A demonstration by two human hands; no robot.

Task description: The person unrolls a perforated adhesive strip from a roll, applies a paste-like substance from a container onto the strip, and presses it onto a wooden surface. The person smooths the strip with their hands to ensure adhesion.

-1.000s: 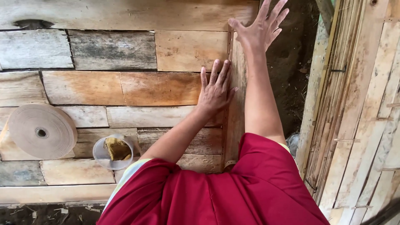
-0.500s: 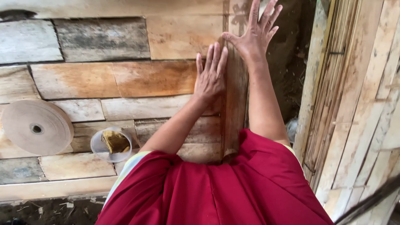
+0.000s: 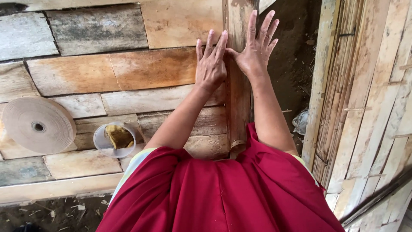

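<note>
1. My left hand (image 3: 211, 64) lies flat and open on the patchwork sheet of wood veneer pieces (image 3: 128, 68), its fingers (image 3: 221, 43) stretched together with the tips against the narrow veneer strip (image 3: 237, 86) just to their right. It grips nothing.
2. My right hand (image 3: 254, 51) is open too, fingers spread wide, palm pressing on the strip's right edge; the thumb reaches back toward my left fingertips and meets them.
3. The strip runs lengthwise under and between both hands, from beyond my fingertips down to my red shirt (image 3: 223, 193), where its near end curls up.
4. As I judge it, the strip is laid along the sheet's right edge and is being pressed down here; the curled end nearer me looks not yet flattened.
5. Well left of my left wrist sit a roll of brown paper tape (image 3: 38, 125) and a small clear cup (image 3: 115, 139) holding a yellowish sponge.
</note>
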